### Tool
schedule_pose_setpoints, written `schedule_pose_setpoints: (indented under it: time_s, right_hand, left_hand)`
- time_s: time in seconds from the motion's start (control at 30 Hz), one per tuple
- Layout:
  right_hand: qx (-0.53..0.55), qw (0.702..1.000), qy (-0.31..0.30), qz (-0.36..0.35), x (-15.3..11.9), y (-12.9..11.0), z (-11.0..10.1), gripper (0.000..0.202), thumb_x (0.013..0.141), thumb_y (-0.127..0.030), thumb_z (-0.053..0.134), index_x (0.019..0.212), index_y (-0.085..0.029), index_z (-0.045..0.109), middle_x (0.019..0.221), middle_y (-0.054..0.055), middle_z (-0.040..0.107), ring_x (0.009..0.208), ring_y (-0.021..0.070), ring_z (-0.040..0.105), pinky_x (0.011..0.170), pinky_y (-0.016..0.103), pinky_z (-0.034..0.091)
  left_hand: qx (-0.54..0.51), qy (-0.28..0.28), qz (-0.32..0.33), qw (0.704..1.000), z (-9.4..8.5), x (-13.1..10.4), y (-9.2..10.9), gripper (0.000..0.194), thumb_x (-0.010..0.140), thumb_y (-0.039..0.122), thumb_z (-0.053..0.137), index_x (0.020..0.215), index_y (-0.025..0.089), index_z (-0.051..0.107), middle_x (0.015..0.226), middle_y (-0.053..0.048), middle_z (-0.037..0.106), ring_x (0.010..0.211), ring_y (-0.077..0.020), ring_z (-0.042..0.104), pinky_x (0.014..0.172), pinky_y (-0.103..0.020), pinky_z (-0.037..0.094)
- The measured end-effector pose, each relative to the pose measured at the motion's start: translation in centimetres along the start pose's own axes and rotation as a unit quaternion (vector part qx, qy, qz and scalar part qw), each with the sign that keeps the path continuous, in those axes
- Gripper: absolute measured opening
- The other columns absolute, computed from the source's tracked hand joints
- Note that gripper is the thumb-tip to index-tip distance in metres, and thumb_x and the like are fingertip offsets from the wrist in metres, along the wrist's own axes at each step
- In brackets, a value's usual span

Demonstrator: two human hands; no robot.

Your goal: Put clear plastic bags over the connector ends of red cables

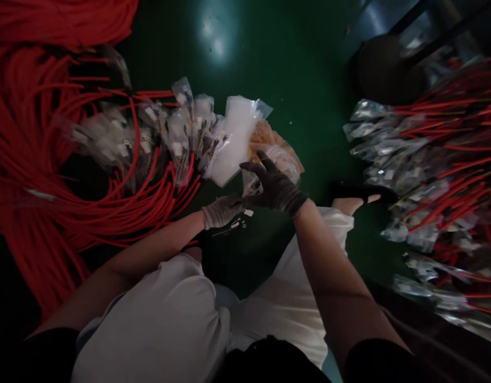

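My left hand [223,209], in a grey glove, is closed with its fingertips pinched at the lower edge of a small clear plastic bag [251,182]. Small parts show dimly inside the bag. My right hand [275,186], in a darker-looking glove, is over the bag's right side with fingers spread and thumb close to the left fingertips; firm contact cannot be made out. Just below the hands are thin wire ends with a white connector [249,213] and small ring terminals [243,224]. Beyond them lie a stack of clear bags [233,138] and a pile of orange-brown rubber bands [271,141] in plastic.
Bundled red cables [25,159] fill the left side, many ends covered by clear bags [179,138]. More red cables [460,175] with bagged ends lie at right, beside a round dark base [389,69]. The floor [245,53] is green. My shoe [360,191] rests at right.
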State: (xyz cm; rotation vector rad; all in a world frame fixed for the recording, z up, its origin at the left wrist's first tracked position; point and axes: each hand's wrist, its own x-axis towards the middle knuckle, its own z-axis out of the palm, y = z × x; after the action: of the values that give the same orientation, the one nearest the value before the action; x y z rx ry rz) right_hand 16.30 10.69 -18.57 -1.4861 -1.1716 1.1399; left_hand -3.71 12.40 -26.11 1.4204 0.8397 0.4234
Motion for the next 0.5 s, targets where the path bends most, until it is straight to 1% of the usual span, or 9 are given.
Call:
schedule_pose_setpoints:
  time_s: [0.07, 0.13, 0.17, 0.23, 0.3, 0.4, 0.43, 0.47, 0.5]
  right_hand:
    - [-0.132, 0.987, -0.089, -0.021, 1.4, -1.2, -0.6, 0.047, 0.075, -0.034, 0.085, 0.116, -0.018, 0.069, 0.140, 0.014, 0.059, 0.131, 0.0322, 0.060, 0.097, 0.043, 0.059]
    - [-0.208, 0.959, -0.189, 0.019, 2.2, -1.7, -0.8, 0.052, 0.070, -0.038, 0.088, 0.112, -0.015, 0.070, 0.119, 0.015, 0.070, 0.108, 0.0306, 0.070, 0.081, 0.038, 0.062]
    - [-0.202, 0.948, -0.239, 0.063, 2.3, -1.7, -0.7, 0.051, 0.070, -0.043, 0.088, 0.108, -0.013, 0.070, 0.104, 0.014, 0.074, 0.092, 0.0277, 0.073, 0.069, 0.034, 0.062]
    - [-0.112, 0.932, -0.311, 0.148, 1.7, -1.2, 0.0, 0.049, 0.074, -0.055, 0.080, 0.098, -0.013, 0.071, 0.079, 0.010, 0.073, 0.066, 0.0211, 0.070, 0.049, 0.026, 0.053]
    - [0.029, 0.926, -0.326, 0.187, 0.2, 0.0, 1.6, 0.054, 0.077, -0.067, 0.071, 0.090, -0.014, 0.070, 0.070, 0.008, 0.072, 0.056, 0.0176, 0.066, 0.040, 0.021, 0.044]
    - [0.157, 0.901, -0.343, 0.216, -2.9, 2.5, 4.7, 0.062, 0.073, -0.077, 0.069, 0.079, -0.016, 0.068, 0.075, 0.010, 0.074, 0.060, 0.0181, 0.068, 0.039, 0.019, 0.040]
    - [0.169, 0.895, -0.342, 0.230, -3.7, 3.3, 5.7, 0.064, 0.074, -0.080, 0.065, 0.077, -0.016, 0.067, 0.077, 0.011, 0.074, 0.060, 0.0188, 0.067, 0.039, 0.020, 0.038]
    - [0.168, 0.901, -0.319, 0.240, -4.2, 4.0, 6.5, 0.067, 0.077, -0.083, 0.058, 0.077, -0.017, 0.067, 0.078, 0.012, 0.074, 0.060, 0.0195, 0.066, 0.038, 0.021, 0.037]
    - [0.159, 0.917, -0.271, 0.244, -4.5, 4.5, 7.0, 0.068, 0.081, -0.083, 0.051, 0.079, -0.017, 0.067, 0.080, 0.013, 0.074, 0.062, 0.0205, 0.066, 0.039, 0.022, 0.038]
  left_hand:
    - [0.094, -0.041, 0.043, 0.994, -0.1, -0.2, 0.3, 0.030, 0.089, 0.036, 0.062, 0.114, 0.022, 0.070, 0.109, -0.007, 0.076, 0.100, -0.0231, 0.071, 0.093, -0.035, 0.055]
    - [0.141, -0.033, 0.064, 0.987, -0.2, -0.7, 0.6, 0.031, 0.093, 0.034, 0.055, 0.120, 0.021, 0.067, 0.113, -0.007, 0.075, 0.102, -0.0219, 0.071, 0.091, -0.034, 0.056]
    - [0.144, -0.007, 0.066, 0.987, -0.1, -0.9, 0.8, 0.031, 0.093, 0.034, 0.055, 0.120, 0.021, 0.065, 0.113, -0.008, 0.075, 0.102, -0.0218, 0.071, 0.091, -0.033, 0.056]
    - [0.117, 0.060, 0.065, 0.989, -0.1, -1.3, 1.2, 0.031, 0.091, 0.035, 0.060, 0.117, 0.019, 0.063, 0.109, -0.008, 0.074, 0.100, -0.0215, 0.070, 0.089, -0.033, 0.055]
    - [0.068, 0.127, 0.054, 0.988, -0.2, -1.4, 1.8, 0.033, 0.087, 0.038, 0.065, 0.114, 0.019, 0.060, 0.097, -0.005, 0.071, 0.089, -0.0197, 0.068, 0.081, -0.032, 0.054]
    - [-0.025, 0.192, 0.008, 0.981, -1.1, -1.1, 2.9, 0.028, 0.084, 0.040, 0.067, 0.102, 0.021, 0.057, 0.070, 0.003, 0.058, 0.063, -0.0141, 0.057, 0.063, -0.028, 0.047]
    - [-0.061, 0.194, -0.014, 0.979, -1.5, -1.0, 3.1, 0.024, 0.082, 0.039, 0.067, 0.094, 0.021, 0.057, 0.064, 0.005, 0.053, 0.057, -0.0126, 0.051, 0.059, -0.027, 0.043]
    - [-0.101, 0.182, -0.038, 0.977, -2.0, -0.9, 3.2, 0.021, 0.079, 0.038, 0.067, 0.085, 0.021, 0.055, 0.060, 0.005, 0.049, 0.053, -0.0113, 0.047, 0.055, -0.026, 0.039]
    - [-0.144, 0.157, -0.062, 0.975, -2.4, -0.8, 3.2, 0.021, 0.075, 0.037, 0.067, 0.077, 0.021, 0.052, 0.057, 0.006, 0.046, 0.050, -0.0101, 0.043, 0.051, -0.025, 0.035]
